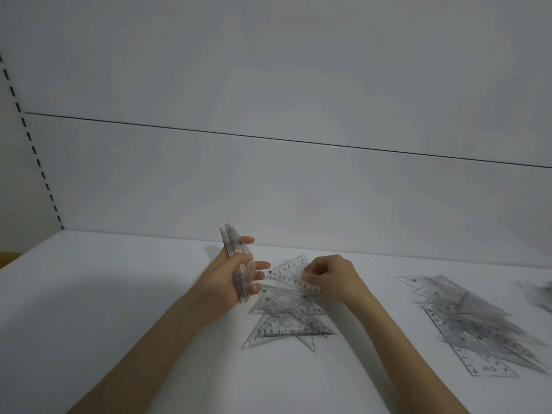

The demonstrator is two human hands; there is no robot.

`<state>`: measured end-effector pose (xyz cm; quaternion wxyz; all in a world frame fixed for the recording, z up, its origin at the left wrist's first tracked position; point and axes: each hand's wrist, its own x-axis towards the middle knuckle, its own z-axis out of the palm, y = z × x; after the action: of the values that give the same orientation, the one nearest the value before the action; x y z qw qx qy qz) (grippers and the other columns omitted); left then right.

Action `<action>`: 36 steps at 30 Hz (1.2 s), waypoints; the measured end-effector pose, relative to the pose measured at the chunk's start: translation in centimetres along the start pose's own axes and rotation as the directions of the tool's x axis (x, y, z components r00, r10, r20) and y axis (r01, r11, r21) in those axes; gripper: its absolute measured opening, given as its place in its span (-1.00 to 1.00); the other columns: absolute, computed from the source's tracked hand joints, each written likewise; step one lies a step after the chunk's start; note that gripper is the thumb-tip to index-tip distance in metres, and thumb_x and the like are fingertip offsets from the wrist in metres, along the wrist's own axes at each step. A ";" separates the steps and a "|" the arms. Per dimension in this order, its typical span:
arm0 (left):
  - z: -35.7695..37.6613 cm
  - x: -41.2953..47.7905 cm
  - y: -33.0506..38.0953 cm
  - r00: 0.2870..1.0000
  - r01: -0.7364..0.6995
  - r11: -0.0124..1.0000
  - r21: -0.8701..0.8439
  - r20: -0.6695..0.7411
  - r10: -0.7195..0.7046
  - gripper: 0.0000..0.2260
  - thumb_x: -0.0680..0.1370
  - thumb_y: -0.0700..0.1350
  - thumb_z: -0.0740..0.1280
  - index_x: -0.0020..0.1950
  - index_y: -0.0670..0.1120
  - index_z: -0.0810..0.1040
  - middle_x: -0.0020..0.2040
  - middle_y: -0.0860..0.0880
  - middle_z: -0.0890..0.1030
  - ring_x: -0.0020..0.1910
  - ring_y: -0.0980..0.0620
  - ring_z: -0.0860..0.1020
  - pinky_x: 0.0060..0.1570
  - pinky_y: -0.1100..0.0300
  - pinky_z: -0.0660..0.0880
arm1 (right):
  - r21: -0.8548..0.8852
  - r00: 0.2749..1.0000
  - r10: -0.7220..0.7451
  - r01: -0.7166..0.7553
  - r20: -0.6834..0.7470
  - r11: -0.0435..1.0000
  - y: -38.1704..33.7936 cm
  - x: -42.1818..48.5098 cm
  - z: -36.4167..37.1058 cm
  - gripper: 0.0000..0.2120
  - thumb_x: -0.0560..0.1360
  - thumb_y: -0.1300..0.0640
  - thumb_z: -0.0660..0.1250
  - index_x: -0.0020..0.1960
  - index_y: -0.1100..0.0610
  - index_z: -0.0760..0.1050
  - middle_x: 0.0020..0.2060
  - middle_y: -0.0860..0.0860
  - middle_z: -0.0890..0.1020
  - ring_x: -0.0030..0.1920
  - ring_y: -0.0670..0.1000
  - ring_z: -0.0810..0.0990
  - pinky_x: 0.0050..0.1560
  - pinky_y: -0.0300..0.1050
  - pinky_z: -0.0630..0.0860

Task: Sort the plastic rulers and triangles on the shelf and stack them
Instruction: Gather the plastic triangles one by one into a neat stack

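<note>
Left hand [222, 282] grips an upright bundle of clear plastic triangles [236, 252]; right hand [334, 279] pinches the top triangle [288, 271] of the centre pile [286, 324]; white shelf [104, 294] spreads lower left.

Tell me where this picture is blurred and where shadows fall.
Head view: the pile at right is smeared, worst toward the frame edge; numbers on the triangles are readable; the stack in the left hand is soft; faint shadow lies on the shelf beside that arm.
</note>
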<state>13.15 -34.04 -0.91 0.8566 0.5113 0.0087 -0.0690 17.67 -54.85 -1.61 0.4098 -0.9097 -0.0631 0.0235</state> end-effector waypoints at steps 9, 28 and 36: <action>0.8 -0.2 -0.2 0.998 -0.037 0.999 -0.020 0.054 0.038 -0.70 0.39 -0.10 0.31 0.12 -0.03 0.45 -0.19 -0.23 0.60 -0.34 -0.05 0.55 -0.43 0.17 0.49 | 0.666 0.985 -0.170 0.121 0.009 0.736 -2.8 -1.9 1.4 -0.67 0.44 0.31 0.44 0.16 0.15 0.48 -0.40 0.09 0.61 -0.43 -0.02 0.50 -0.41 -0.21 0.43; 0.7 -0.5 -0.9 0.989 -0.032 0.999 0.024 0.144 0.028 -0.78 0.62 -0.10 0.14 0.21 -0.09 0.46 -0.11 -0.26 0.54 -0.26 -0.09 0.53 -0.43 0.15 0.45 | 0.228 0.938 -0.293 0.331 -0.188 0.915 -3.3 -1.4 2.6 -0.79 0.45 -0.03 0.44 0.04 0.02 0.66 -0.18 -0.09 0.67 -0.26 -0.14 0.55 -0.16 -0.33 0.46; 0.2 0.6 -0.2 0.998 -0.051 0.997 -0.057 -0.037 0.049 -0.89 0.62 -0.17 0.16 0.03 -0.08 0.47 -0.20 -0.25 0.52 -0.40 -0.04 0.45 -0.52 0.24 0.39 | -0.167 0.996 -0.090 0.090 0.008 0.982 0.2 -0.1 0.6 -0.68 0.34 -0.21 0.46 -0.06 0.00 0.66 -0.18 -0.15 0.66 -0.17 -0.17 0.57 -0.04 -0.15 0.55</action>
<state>13.71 -34.39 -1.06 0.8722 0.4875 0.0129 -0.0381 17.57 -54.53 -2.16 0.3324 -0.9372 -0.1058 -0.0003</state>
